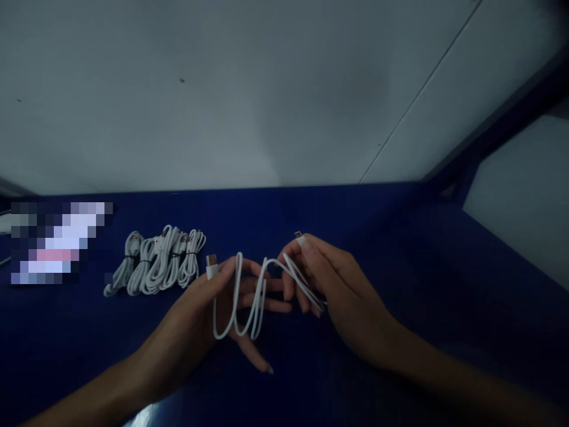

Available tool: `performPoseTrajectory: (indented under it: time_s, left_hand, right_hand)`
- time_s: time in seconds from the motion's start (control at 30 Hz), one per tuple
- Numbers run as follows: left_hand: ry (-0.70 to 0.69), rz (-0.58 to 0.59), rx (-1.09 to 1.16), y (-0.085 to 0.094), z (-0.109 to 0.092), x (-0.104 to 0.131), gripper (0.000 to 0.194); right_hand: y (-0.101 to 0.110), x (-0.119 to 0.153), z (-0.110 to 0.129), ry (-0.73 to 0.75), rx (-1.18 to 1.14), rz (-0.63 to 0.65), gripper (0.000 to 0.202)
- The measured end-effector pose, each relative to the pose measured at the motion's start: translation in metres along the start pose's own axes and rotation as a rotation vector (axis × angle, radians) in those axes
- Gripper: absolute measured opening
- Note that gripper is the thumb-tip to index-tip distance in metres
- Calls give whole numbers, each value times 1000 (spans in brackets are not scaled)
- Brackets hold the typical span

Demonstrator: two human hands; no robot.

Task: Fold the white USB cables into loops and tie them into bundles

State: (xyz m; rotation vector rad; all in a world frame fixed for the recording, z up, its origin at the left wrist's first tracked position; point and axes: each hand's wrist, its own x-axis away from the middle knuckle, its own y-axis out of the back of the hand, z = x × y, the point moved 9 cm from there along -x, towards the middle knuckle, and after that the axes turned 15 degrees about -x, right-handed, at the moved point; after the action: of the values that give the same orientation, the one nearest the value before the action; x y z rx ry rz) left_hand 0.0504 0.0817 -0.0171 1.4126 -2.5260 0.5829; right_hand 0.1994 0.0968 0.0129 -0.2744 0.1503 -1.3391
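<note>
A white USB cable [239, 290] hangs in loose loops between my two hands above the blue table. My left hand [202, 308] pinches it beside the larger USB plug, which points up past the thumb; the other fingers are spread behind the loops. Between thumb and forefinger, my right hand [342, 290] grips the cable's other end, with a small metal connector tip poking out. Some of the cable's strands run across the curled fingers of that hand. To the left of my left hand lies a row of several bundled white cables [166, 261], bound with dark ties.
A pixelated, bright slanted object [66, 243] lies at the far left of the blue table [377, 219]. Beside it, at the picture's edge, is a whitish item [9, 222]. A pale wall [222, 118] rises behind the table, with a dark blue frame [484, 142] at the right.
</note>
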Motion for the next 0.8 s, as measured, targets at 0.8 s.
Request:
performPoseTrajectory:
  time_s: [0.8]
  left_hand:
    - [-55,69,78,0,9,-7,46]
  right_hand:
    - [-8,3,-2,-46,102,102,49]
